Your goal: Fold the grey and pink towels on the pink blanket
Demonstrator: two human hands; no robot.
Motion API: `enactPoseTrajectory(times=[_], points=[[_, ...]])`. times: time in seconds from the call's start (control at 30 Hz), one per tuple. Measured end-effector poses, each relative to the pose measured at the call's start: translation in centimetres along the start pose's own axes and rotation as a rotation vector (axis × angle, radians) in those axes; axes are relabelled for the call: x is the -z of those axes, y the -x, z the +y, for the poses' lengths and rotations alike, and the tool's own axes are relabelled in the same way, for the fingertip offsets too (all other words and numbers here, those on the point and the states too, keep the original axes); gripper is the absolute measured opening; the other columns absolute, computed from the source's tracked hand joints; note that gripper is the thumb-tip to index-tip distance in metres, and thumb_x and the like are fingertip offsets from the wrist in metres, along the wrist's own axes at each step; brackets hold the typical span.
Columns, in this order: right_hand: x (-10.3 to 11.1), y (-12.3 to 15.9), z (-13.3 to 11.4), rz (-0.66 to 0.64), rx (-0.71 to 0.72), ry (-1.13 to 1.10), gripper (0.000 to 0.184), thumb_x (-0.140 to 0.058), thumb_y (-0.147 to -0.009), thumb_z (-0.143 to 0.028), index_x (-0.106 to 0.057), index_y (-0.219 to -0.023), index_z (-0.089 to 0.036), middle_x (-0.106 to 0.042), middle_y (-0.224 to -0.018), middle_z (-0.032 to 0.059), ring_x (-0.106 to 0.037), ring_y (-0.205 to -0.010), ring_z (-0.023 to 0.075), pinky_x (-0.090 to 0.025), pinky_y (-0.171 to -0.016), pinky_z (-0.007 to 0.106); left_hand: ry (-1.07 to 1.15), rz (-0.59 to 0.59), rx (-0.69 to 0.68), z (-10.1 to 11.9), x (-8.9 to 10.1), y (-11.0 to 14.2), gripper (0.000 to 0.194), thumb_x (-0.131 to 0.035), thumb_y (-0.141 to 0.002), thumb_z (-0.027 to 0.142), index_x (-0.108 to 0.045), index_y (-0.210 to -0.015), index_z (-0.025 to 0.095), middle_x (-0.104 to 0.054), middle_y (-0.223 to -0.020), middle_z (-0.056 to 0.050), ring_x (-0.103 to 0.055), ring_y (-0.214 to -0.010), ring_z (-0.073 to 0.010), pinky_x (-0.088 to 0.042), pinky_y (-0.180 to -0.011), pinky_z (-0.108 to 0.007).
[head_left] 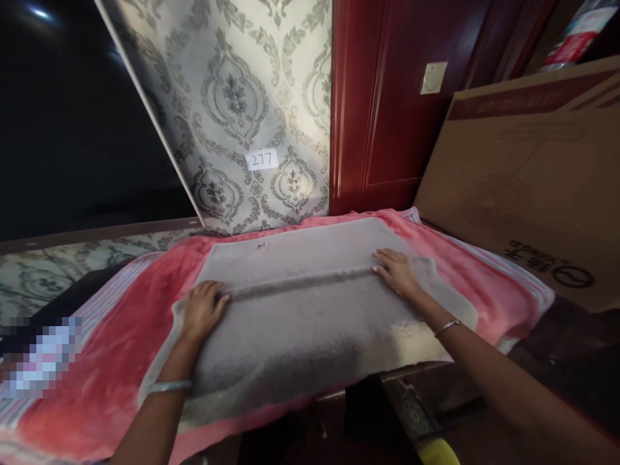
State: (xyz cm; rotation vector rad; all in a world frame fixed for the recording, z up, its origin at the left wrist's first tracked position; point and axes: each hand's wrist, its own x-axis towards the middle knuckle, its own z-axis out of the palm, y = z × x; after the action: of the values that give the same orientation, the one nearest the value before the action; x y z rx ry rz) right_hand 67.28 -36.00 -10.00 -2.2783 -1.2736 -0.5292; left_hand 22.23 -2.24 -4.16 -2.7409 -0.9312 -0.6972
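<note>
A grey plush towel (pixel 300 323) lies spread over a pink blanket (pixel 121 329) with striped edges. A raised ridge runs across the towel between my two hands, and a small red mark shows near its far edge. At the ridge's left end my left hand (pixel 202 311) rests on the towel, thumb apart from the fingers. My right hand (pixel 398 272) lies on the towel by the ridge's right end, its fingers stretched out. Both palms face down and are hidden. The towel's near edge hangs toward me.
A large cardboard box (pixel 523 181) leans at the right, with a plastic bottle (pixel 578 39) above it. Behind the blanket are a patterned wall (pixel 237 97) with a "277" label (pixel 261 159) and a red wooden panel (pixel 392 97). A dark screen (pixel 82 129) stands at the left.
</note>
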Motion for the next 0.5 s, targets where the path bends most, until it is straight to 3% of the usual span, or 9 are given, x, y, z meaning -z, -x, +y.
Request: enactPoseTrajectory(times=[0.13,0.3,0.5], points=[[-1.1,-0.4,-4.5,-0.123,0.161,-0.093,0.039,-0.051,-0.097,-0.034,-0.065,-0.131,-0.021,-0.063,-0.134,0.015,-0.053,-0.127,0.0321,-0.033,-0.11,0.058,0.07,-0.103,-0.144,3.8,-1.6,-1.0,0.039,-0.053,-0.09,0.036,-0.065,-0.121,0.016,-0.069,-0.119,-0.015,-0.059,-0.115,-0.0298,-0.043,-0.1,-0.045],[-2.7,-1.2,-9.8,-0.169,0.264,-0.172,0.037,-0.057,-0.094,-0.024,-0.066,-0.129,-0.019,-0.064,-0.131,0.0142,-0.059,-0.122,0.0262,-0.043,-0.106,0.045,0.108,-0.133,-0.245,9.6,-3.0,-2.8,0.033,-0.057,-0.092,0.029,-0.065,-0.121,0.016,-0.067,-0.116,-0.015,-0.058,-0.112,-0.0286,-0.044,-0.096,-0.044],[-4.2,-1.3,-15.3,-0.213,0.297,-0.151,0.037,-0.059,-0.092,-0.016,-0.066,-0.128,-0.021,-0.066,-0.129,0.012,-0.06,-0.119,0.023,-0.043,-0.105,0.04,0.117,-0.171,-0.379,16.0,-4.1,-4.6,0.024,-0.059,-0.092,0.021,-0.067,-0.115,0.022,-0.066,-0.111,-0.01,-0.056,-0.111,-0.0247,-0.044,-0.092,-0.039]])
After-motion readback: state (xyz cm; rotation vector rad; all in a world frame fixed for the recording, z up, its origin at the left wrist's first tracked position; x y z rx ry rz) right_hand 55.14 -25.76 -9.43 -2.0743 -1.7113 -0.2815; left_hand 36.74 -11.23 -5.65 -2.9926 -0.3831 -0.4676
